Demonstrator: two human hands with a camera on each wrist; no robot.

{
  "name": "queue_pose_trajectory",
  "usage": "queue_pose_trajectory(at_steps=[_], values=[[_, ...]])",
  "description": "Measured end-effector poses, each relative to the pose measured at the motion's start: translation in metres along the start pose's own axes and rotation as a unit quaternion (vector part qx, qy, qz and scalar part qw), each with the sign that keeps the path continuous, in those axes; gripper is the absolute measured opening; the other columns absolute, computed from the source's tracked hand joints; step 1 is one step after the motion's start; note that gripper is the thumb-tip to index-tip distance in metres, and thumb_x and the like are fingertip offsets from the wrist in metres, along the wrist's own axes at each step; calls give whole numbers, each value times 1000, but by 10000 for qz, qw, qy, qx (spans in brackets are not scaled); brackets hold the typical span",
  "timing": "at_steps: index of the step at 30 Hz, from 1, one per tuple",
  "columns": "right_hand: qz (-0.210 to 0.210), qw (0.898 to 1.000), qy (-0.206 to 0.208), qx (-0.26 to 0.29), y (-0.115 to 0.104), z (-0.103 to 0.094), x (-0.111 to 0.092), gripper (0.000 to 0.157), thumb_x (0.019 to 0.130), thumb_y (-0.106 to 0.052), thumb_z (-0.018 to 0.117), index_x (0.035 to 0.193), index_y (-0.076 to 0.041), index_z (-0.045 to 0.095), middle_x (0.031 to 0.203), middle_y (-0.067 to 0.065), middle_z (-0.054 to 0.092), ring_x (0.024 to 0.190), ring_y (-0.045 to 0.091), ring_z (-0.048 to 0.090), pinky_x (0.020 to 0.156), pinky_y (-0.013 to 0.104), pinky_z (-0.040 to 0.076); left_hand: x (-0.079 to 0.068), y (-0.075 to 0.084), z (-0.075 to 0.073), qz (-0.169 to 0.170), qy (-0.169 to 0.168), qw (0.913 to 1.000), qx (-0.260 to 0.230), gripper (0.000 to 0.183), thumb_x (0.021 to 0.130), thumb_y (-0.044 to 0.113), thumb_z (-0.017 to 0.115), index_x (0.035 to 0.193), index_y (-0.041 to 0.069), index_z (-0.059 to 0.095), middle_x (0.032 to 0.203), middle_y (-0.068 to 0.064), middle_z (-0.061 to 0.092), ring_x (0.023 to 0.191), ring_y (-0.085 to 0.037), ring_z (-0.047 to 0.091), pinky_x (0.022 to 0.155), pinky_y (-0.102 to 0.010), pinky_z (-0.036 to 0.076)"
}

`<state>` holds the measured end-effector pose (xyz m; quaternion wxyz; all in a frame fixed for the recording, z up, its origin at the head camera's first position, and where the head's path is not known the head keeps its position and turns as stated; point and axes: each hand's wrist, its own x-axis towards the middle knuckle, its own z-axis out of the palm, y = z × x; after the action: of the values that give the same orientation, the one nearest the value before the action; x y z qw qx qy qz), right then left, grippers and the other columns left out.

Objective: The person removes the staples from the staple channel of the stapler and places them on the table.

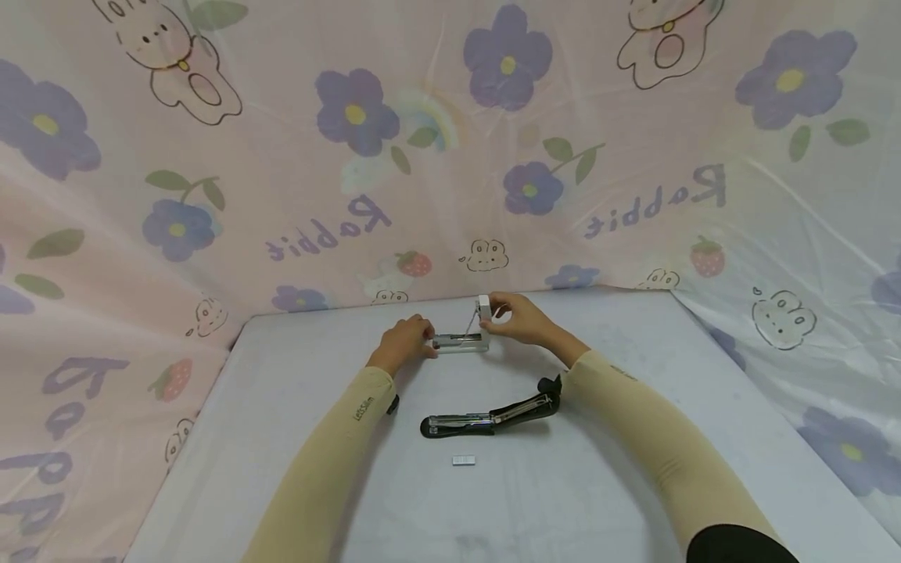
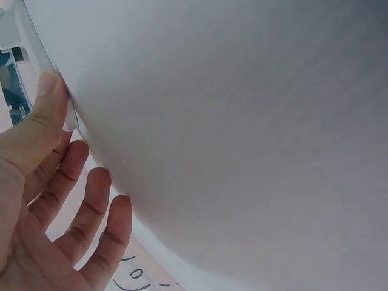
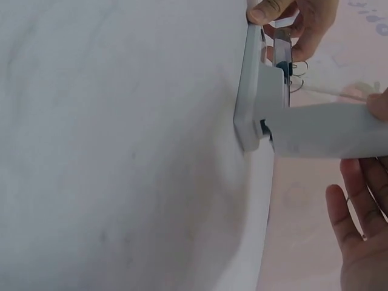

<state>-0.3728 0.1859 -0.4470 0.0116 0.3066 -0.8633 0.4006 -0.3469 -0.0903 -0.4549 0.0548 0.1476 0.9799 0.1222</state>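
Note:
A white stapler (image 1: 470,346) stands far back on the table, its top arm (image 3: 330,130) swung upright from the base. My left hand (image 1: 407,342) pinches the left end of the base between thumb and index finger; in the left wrist view its other fingers are spread apart. The raised arm is held by my right hand (image 1: 522,319), thumb on one side and fingers on the other. Inside the base, the metal staple channel (image 3: 282,51) is exposed, with a thin spring or wire beside it. Nearer me lies a black stapler (image 1: 493,420), folded wide open.
A small strip of staples (image 1: 463,460) lies in front of the black stapler. White cloth covers the table (image 1: 281,469). A patterned curtain (image 1: 436,156) hangs behind the table and along both sides.

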Motion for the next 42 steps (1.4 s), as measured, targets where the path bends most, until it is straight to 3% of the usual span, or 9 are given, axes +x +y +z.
queue_pose_trajectory(at_steps=[5,9,15,24,28,35,42], values=[[218,9998,45,-4,5,-4,-4,34,89,-33,77,95,-7,56,98,2,63,98,21,62,96,50,49,0,0,1,15,20,10000,79,43,84,37,80,118,14,66,116,0,58,107,-23,55,93,-44,49],[224,9996,19,164,9,-6,-6,38,90,-30,77,101,0,56,102,11,62,101,23,62,99,49,48,0,0,1,28,31,9999,97,42,84,37,80,116,14,66,115,0,59,105,-23,56,92,-43,49],[69,9982,50,592,14,-7,-11,35,89,-25,79,110,-4,61,108,14,63,103,26,64,98,44,50,-3,6,-2,34,2,10000,85,42,84,36,80,116,13,66,114,-1,58,103,-25,56,90,-45,50],[37,9984,65,558,25,-15,-21,27,89,-15,77,113,-12,65,112,4,66,101,18,65,96,38,52,-1,4,2,55,28,9998,180,43,83,38,80,115,14,66,111,0,58,100,-24,56,88,-43,50],[102,9993,-3,371,27,-20,-23,27,88,-17,79,112,-15,66,112,4,65,99,17,64,97,40,51,-2,4,-1,-36,44,9998,210,41,83,36,81,114,14,65,109,0,57,98,-23,54,87,-42,50],[382,9987,-65,-323,29,-26,-28,25,87,-23,80,106,-21,65,109,-1,65,92,19,54,81,39,42,-2,2,-1,19,-26,9998,191,42,84,37,80,116,14,65,112,0,57,100,-23,54,88,-42,50],[535,9972,-405,-335,31,-26,-31,24,87,-17,79,105,-15,63,107,1,67,103,19,61,98,44,46,-1,2,0,18,-14,9998,193,42,84,37,80,115,14,64,113,-1,57,100,-23,54,88,-42,50]])
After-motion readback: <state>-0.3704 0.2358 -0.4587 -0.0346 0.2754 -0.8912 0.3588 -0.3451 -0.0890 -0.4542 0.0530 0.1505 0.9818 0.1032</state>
